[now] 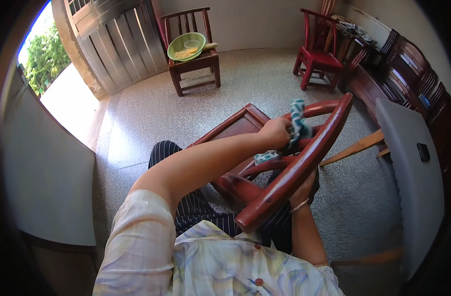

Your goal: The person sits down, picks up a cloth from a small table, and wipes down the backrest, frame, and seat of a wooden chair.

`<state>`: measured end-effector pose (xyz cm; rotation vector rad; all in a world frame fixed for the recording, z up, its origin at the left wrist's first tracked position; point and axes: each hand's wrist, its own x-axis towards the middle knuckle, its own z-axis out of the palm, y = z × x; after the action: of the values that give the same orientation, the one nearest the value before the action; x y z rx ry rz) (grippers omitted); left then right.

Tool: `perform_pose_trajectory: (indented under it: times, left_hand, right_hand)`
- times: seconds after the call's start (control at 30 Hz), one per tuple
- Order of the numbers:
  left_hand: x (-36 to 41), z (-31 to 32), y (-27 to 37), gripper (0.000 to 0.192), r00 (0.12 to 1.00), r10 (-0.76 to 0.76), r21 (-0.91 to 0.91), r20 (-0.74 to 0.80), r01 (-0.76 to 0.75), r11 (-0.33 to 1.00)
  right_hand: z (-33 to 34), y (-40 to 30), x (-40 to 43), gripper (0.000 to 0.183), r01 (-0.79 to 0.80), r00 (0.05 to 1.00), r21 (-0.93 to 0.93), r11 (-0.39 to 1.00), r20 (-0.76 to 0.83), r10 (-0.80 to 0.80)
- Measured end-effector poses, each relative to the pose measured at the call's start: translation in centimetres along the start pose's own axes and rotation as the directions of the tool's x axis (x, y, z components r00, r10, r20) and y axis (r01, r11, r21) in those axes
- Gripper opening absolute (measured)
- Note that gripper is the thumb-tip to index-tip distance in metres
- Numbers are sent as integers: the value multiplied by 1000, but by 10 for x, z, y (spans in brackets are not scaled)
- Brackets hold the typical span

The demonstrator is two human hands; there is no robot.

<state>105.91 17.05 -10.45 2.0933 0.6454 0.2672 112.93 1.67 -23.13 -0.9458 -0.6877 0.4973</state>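
A red wooden chair (295, 166) lies tilted across my lap, its curved top rail nearest me and its seat pointing away to the left. My left hand (277, 133) grips a teal and white patterned cloth (299, 118) against the slats of the chair's back. Part of the cloth shows between the slats lower down. Under the top rail, my right hand (305, 187) is at the right side of the chair back, with a bracelet at the wrist; its fingers are mostly hidden behind the rail.
Ahead stands a wooden chair (194, 66) bearing a green basin (199, 39) with yellow kernels. Another red chair (321, 57) is at the back right, near a carved wooden bench (369, 79). A grey-topped table (406, 148) with a black phone-like object (423, 152) stands at right.
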Motion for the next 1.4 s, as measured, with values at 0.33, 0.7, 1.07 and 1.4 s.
perform_pose_trajectory:
  times: [0.33, 0.7, 1.07, 1.4]
  left_hand:
    - [3, 17, 45, 37, 921, 390, -501, 3, -336, 798]
    - [22, 51, -124, 32, 969, 9, 73, 248, -28, 997]
    - [-22, -1, -10, 28, 937, 287, -320, 197, -216, 923]
    - [-6, 25, 38, 23, 764, 560, -366, -320, -645, 671]
  right_hand:
    - [30, -5, 5, 37, -115, 993, -145, 983, -1, 117]
    - [48, -11, 2, 46, -145, 989, -242, 959, -45, 138]
    - [37, -17, -10, 46, 43, 999, -676, 736, 52, -11]
    - [24, 26, 9, 49, 58, 996, -653, 755, 93, 4]
